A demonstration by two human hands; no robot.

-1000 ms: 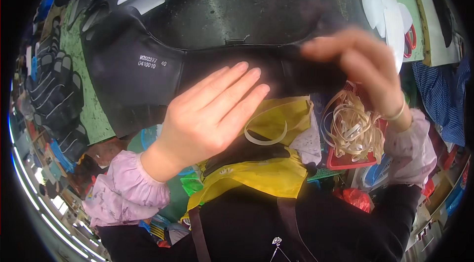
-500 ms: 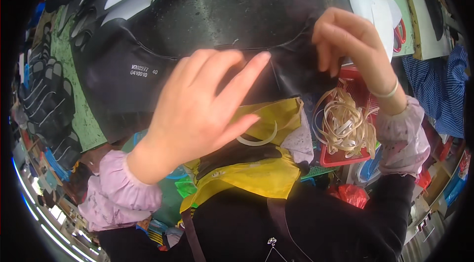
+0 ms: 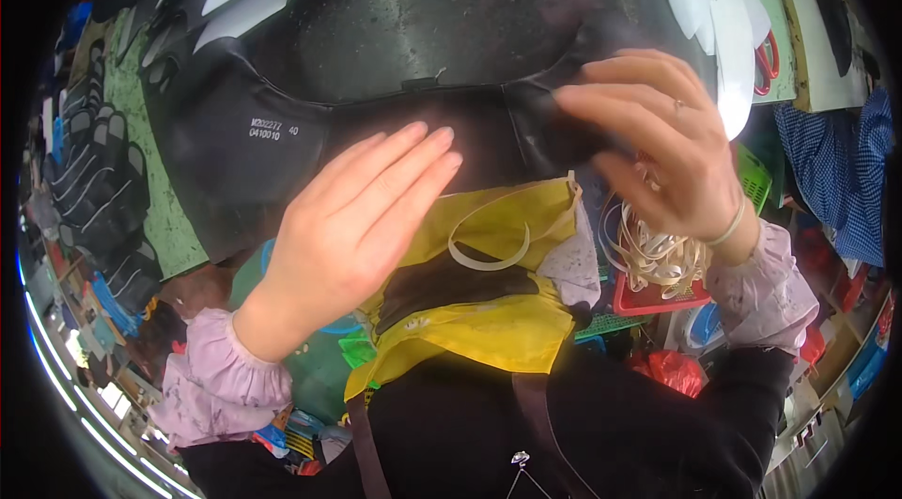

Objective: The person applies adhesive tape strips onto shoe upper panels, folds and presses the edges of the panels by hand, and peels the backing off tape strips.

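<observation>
A curved black leather piece, white print near its left end, lies across the dark work surface in front of me. My left hand is stretched out, fingers flat and side by side, with the fingertips over the middle of the leather. It holds nothing. Over the leather's right end is my right hand, slightly blurred, its thumb apart from the bent fingers and nothing seen in it. Whether those fingertips touch the leather I cannot tell. A small dark tab with a bit of thread shows at the leather's upper edge.
Beige strips fill a red basket below my right hand. A pale strip loop rests on my yellow apron. White cut pieces and red-handled scissors lie far right. Black shoe parts pile up at left.
My left hand has drawn back slightly toward me, and its spread fingers have come together. My right hand has moved lower, its fingers now reaching left over the leather's end.
</observation>
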